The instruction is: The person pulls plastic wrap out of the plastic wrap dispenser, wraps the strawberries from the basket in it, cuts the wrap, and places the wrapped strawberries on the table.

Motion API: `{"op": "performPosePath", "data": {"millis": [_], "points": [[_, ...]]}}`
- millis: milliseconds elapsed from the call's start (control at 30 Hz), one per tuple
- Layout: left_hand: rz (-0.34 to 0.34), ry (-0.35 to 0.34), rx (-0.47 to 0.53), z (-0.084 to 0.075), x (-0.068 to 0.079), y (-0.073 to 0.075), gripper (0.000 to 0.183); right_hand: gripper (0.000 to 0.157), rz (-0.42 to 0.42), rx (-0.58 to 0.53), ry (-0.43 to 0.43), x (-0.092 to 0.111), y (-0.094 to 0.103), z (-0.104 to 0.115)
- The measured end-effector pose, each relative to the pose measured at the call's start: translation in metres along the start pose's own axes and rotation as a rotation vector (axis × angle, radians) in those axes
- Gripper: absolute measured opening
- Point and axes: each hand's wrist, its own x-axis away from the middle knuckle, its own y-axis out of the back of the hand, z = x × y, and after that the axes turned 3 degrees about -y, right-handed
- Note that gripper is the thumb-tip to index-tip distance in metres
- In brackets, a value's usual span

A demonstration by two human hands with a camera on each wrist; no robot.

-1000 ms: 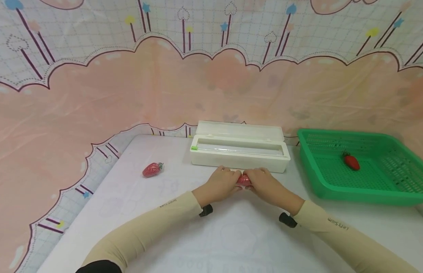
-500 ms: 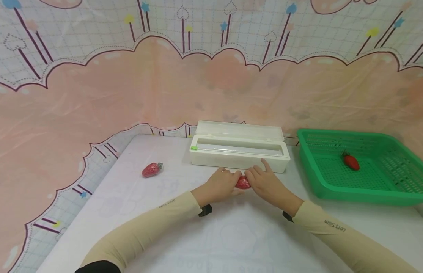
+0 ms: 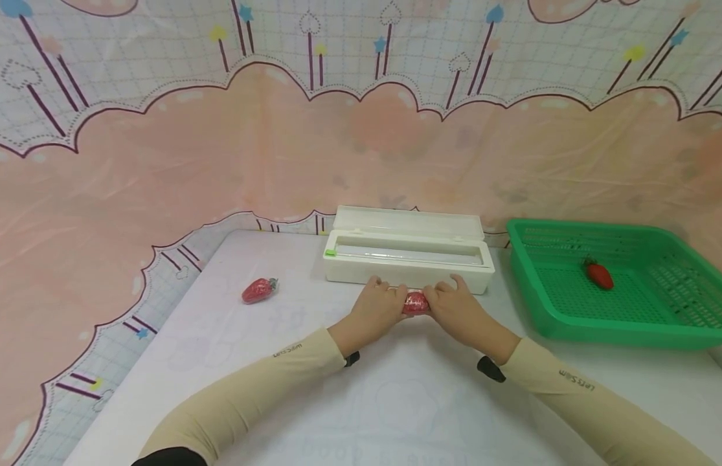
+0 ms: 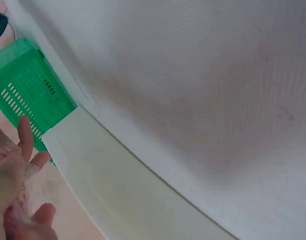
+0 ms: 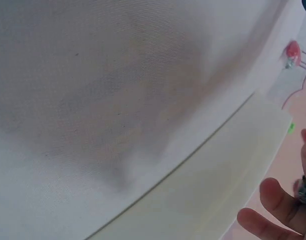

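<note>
Between my two hands, just in front of the white box, is a red strawberry (image 3: pixel 416 302) in shiny clear film. My left hand (image 3: pixel 375 312) pinches its left side and my right hand (image 3: pixel 461 316) its right side, with the right index finger raised. Much of the fruit is covered by fingers. At the left edge of the left wrist view, clear film (image 4: pixel 24 197) shows around it; the right wrist view catches dark green leaves (image 5: pixel 304 191) among the fingers. Another film-wrapped strawberry (image 3: pixel 258 290) lies on the table to the left.
A white cling film box (image 3: pixel 407 275) with its lid raised and a roll inside stands behind my hands, a small green piece (image 3: pixel 330 253) at its left end. On the right is a green basket (image 3: pixel 564 327) holding one strawberry (image 3: pixel 599 276). A patterned cloth (image 3: pixel 314 155) hangs behind.
Both hands have shifted slightly away from me with the strawberry, towards the box. The right index finger lifted off between the first and second frames and stays raised. Box, basket and other strawberries are unmoved.
</note>
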Motion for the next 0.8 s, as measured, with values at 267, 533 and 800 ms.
{"op": "performPosePath", "data": {"millis": [267,533,800], "points": [[-0.04,-0.003,0.026,0.0037,0.0023,-0.003,0.035,0.028,-0.059,-0.071,-0.02,-0.0029,-0.0009,0.0031],[-0.139,-0.047,0.009,0.0071,0.0069,-0.0067,0.041,0.021,0.022,-0.159,-0.014,-0.0094,0.0063,0.0055],[-0.117,-0.067,0.1,0.0063,0.0066,-0.003,0.039,0.026,-0.019,-0.066,0.046,-0.0089,0.0005,0.0046]]}}
